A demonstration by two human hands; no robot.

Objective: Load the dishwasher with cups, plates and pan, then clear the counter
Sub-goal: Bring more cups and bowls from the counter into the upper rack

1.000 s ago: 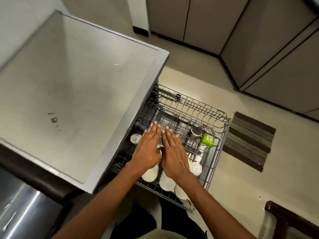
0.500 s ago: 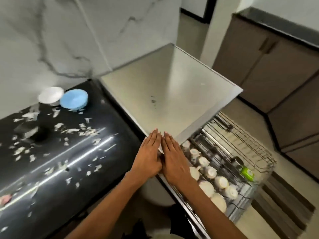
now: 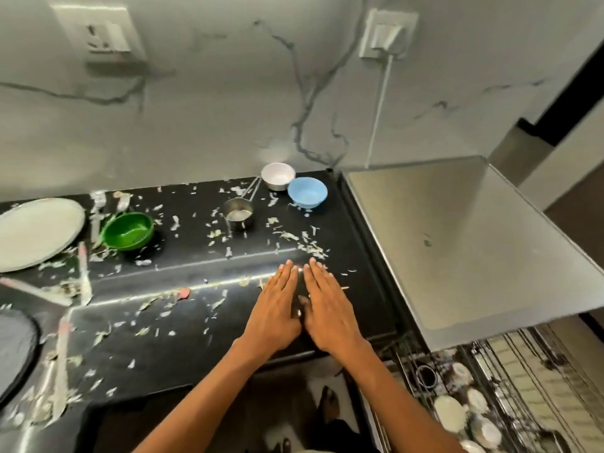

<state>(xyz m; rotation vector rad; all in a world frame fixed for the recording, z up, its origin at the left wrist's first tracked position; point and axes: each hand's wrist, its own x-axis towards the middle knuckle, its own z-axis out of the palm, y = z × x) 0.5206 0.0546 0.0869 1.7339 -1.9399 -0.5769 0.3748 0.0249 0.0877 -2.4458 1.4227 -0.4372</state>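
Left hand [image 3: 274,308] & right hand [image 3: 330,312] are hovering flat at centre frame, fingers straight, holding nothing. Plate [image 3: 36,232] is lying far left, blue bowl [image 3: 307,192] upper centre, rack [image 3: 490,397] w/ cups lower right. Better grabbing the nearest bowl first, keeping scraps [image 3: 307,245] out of the rack.

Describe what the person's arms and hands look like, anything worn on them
Both forearms are bare as far as the frame shows: no sleeves, watch or bracelets in view. The left hand and right hand wear no gloves, and no rings are visible. The fingernails are short and look unpainted.
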